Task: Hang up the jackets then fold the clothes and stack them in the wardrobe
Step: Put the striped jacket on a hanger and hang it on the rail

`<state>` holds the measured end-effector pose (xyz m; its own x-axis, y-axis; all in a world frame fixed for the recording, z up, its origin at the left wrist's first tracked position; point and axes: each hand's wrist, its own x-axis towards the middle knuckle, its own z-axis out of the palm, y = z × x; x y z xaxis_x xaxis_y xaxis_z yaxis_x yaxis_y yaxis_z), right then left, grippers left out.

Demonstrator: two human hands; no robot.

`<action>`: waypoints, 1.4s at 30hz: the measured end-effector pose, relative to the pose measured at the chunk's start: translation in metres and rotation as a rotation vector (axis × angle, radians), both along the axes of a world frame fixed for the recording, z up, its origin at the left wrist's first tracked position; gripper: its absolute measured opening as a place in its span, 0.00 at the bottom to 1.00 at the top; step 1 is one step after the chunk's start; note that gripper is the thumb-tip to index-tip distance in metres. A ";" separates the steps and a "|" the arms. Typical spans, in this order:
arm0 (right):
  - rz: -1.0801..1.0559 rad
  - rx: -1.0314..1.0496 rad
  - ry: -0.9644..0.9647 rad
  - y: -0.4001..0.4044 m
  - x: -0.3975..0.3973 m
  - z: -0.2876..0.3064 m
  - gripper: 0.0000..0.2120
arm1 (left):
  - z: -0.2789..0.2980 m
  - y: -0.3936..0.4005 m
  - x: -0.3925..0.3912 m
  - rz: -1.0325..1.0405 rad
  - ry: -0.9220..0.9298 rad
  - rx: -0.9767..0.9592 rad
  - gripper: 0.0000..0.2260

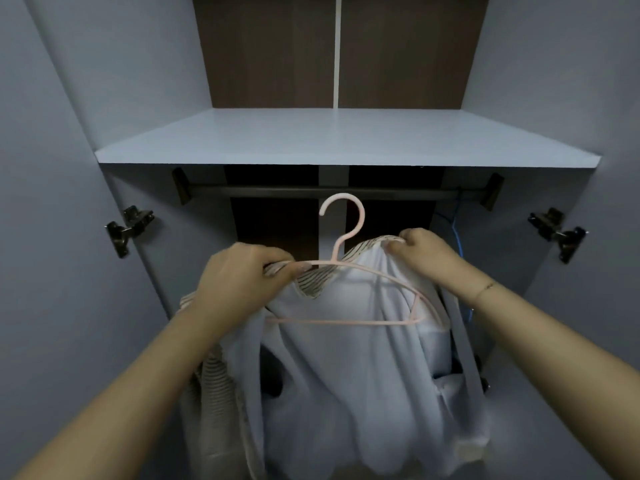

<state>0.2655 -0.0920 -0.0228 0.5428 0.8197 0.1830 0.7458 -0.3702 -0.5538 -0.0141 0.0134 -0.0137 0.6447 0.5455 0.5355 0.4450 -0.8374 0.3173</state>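
A white jacket [349,372] with striped beige lining hangs in front of me inside the open wardrobe. A pale pink hanger [343,233] sits in its neck, hook up, just below the dark rail [277,192] and not on it. My left hand [246,271] grips the jacket's striped collar together with the hanger's left arm. My right hand [422,251] pinches the collar edge at the right, above the hanger's right shoulder.
A pale shelf [346,140] spans the wardrobe above the rail. Door hinges [128,228] stand at the left and at the right [557,232]. A blue cable [457,230] runs down the back right corner. Dark items lie low behind the jacket.
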 end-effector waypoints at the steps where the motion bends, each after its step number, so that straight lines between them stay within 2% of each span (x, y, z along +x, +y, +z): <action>1: -0.029 -0.018 0.044 -0.004 -0.001 0.006 0.19 | 0.000 -0.004 0.005 -0.021 0.009 0.036 0.14; 4: -0.125 0.023 0.310 -0.024 -0.007 0.025 0.15 | 0.002 -0.007 0.013 -0.035 0.006 0.053 0.15; 8: -0.190 0.159 0.685 -0.054 -0.018 0.056 0.11 | 0.013 0.000 0.011 -0.044 -0.042 -0.033 0.13; 11: -0.233 0.424 0.837 -0.067 -0.035 0.081 0.07 | 0.035 -0.001 0.013 -0.058 -0.099 -0.016 0.15; 14: -0.236 0.650 0.893 -0.074 -0.056 0.116 0.05 | 0.071 -0.002 0.016 -0.078 -0.215 0.081 0.14; 16: -0.184 0.747 0.865 -0.076 -0.069 0.144 0.08 | 0.099 -0.001 0.020 -0.057 -0.283 0.159 0.15; 18: -0.143 0.828 0.731 -0.073 -0.079 0.171 0.11 | 0.128 0.006 0.026 -0.050 -0.348 0.203 0.17; 20: -0.106 0.896 0.578 -0.064 -0.086 0.197 0.11 | 0.156 0.018 0.032 -0.072 -0.403 0.224 0.17; 23: -0.046 0.981 0.473 -0.043 -0.083 0.237 0.11 | 0.196 0.044 0.043 -0.143 -0.464 0.204 0.17; 26: -0.030 1.031 0.477 -0.013 -0.064 0.272 0.11 | 0.231 0.074 0.061 -0.147 -0.487 0.191 0.16; 31: -0.015 1.033 0.480 0.042 -0.010 0.326 0.02 | 0.281 0.120 0.110 -0.098 -0.439 0.157 0.17; 34: -0.041 1.110 0.509 0.074 0.028 0.368 0.08 | 0.311 0.148 0.145 -0.111 -0.423 0.083 0.17; 36: -0.017 1.186 0.412 0.095 0.048 0.391 0.08 | 0.331 0.166 0.166 -0.101 -0.456 0.063 0.16; 38: 0.013 1.232 0.236 0.121 0.067 0.404 0.10 | 0.349 0.187 0.190 -0.087 -0.487 0.041 0.15; 40: 0.019 1.186 0.089 0.153 0.089 0.399 0.09 | 0.353 0.212 0.216 -0.062 -0.450 0.004 0.15; 42: 0.025 1.047 0.007 0.187 0.114 0.373 0.06 | 0.337 0.238 0.240 -0.006 -0.354 -0.030 0.15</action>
